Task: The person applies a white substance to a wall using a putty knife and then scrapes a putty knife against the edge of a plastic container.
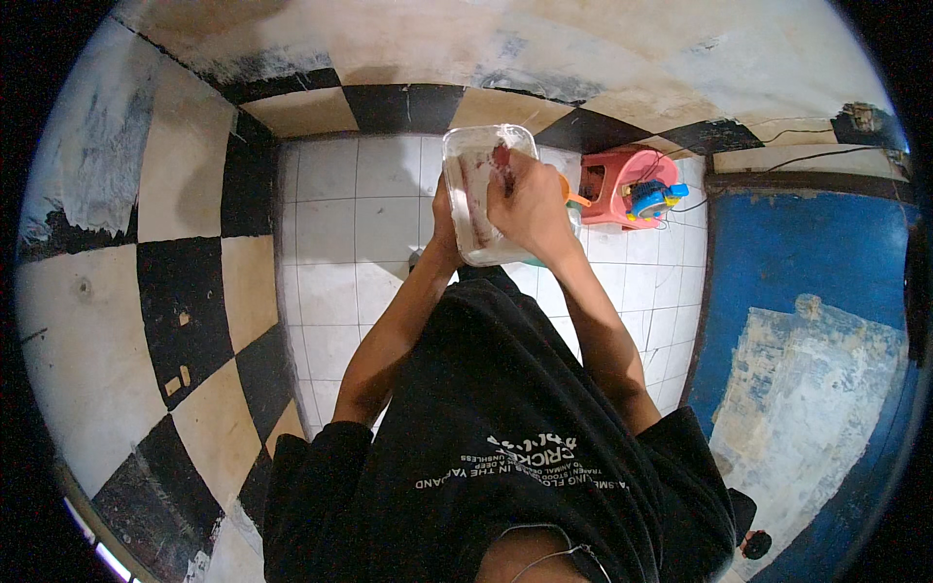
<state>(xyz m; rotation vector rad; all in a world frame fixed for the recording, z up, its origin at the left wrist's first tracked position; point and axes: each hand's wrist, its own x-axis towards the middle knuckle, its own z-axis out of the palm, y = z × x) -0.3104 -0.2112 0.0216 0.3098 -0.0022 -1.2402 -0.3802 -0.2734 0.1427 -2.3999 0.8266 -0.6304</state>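
I hold a clear, whitish rectangular plastic tub point(473, 243) out in front of my body. My left hand point(444, 216) grips its left side, with most of the fingers hidden behind the wall. Inside the tub, my right hand point(535, 206) is closed with its fingertips down, and what they pinch is hidden. A dark red patch or piece point(501, 157) shows beside those fingers. Reddish smears mark the tub's inside. Just right of my right hand, part of an orange handle-like thing point(575, 197) sticks out, and its other end is hidden.
A small pink plastic chair point(603, 177) stands on the white tiled floor point(326, 233), with a blue and yellow object point(653, 199) on it. Black and cream checkered walls point(180, 291) run along the left and far side. A blue panel point(777, 253) with peeling paint lies to the right.
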